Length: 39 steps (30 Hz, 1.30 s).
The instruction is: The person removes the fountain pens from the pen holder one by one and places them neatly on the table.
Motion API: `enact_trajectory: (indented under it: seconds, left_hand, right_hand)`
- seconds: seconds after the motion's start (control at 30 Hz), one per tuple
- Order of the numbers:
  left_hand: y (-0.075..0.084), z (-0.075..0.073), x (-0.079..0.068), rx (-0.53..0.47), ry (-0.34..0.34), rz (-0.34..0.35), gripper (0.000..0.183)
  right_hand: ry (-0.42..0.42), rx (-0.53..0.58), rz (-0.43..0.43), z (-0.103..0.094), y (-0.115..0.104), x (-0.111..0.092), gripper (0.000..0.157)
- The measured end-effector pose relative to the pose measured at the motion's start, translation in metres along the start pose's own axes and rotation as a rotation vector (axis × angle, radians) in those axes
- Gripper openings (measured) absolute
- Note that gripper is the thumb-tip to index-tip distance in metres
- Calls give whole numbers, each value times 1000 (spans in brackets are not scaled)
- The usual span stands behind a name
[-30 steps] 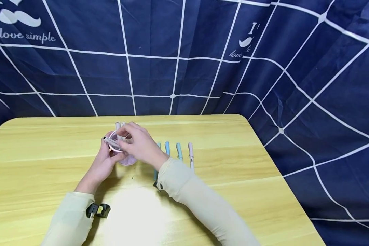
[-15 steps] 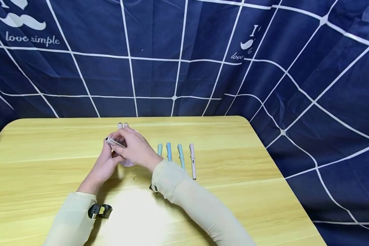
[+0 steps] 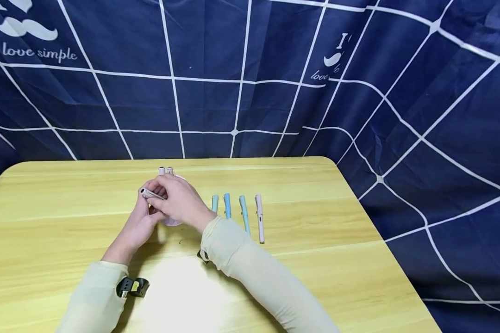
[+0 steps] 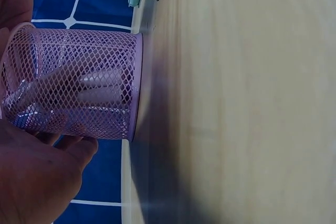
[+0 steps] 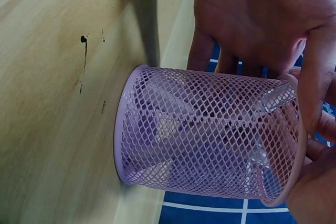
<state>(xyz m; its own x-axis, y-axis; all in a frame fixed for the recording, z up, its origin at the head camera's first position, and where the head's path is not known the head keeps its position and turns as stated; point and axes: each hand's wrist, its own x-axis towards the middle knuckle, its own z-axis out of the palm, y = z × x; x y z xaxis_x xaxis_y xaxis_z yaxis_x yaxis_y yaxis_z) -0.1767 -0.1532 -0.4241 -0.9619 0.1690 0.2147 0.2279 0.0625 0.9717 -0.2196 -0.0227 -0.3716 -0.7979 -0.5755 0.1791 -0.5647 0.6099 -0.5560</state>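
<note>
My left hand [image 3: 134, 229] grips a pink mesh pen cup [image 4: 89, 82] by its side, fingers curled round it. The cup stands upright on the table, its base [image 3: 171, 223] just visible under my hands in the head view. Over its mouth, my right hand [image 3: 182, 200] pinches a pale greyish pen [image 3: 152, 194] that slants at the rim. Two pale pens [image 3: 161, 170] poke up at the back of the cup. Through the mesh in the left wrist view, pale pen barrels [image 4: 100, 96] show inside. My right fingertips are partly hidden.
To the right lie a green pen [image 3: 215, 203], a blue pen [image 3: 228, 205], a teal pen [image 3: 244, 215] and a lilac pen [image 3: 260, 219]; the right sleeve [image 3: 250, 268] covers some lower ends. A navy curtain [image 3: 208, 101] hangs behind the wooden table [image 3: 325, 240].
My right hand and forearm have shifted slightly left and closer over the cup, covering more of its mouth. More of the pens on the table shows. My left hand keeps its hold.
</note>
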Motion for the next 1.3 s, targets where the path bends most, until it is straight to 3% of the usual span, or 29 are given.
enact_trajectory:
  seconds: [0.23, 0.47, 0.9, 1.13, 1.3]
  left_hand:
    - [2, -1, -3, 21, -6, -26, 77]
    - [3, -1, -2, 34, 13, -61, 77]
    - [3, -1, -4, 65, 23, -87, 77]
    - [3, 0, -3, 63, 24, -118, 81]
    - [3, 0, -3, 47, 37, -112, 80]
  right_hand:
    - [21, 18, -27, 1, 1, -2, 24]
    - [83, 125, -91, -1, 5, -1, 21]
    - [109, 343, -100, -6, 11, -5, 21]
    - [206, 531, -112, -12, 16, -7, 23]
    - [242, 566, -131, -17, 14, -4, 23]
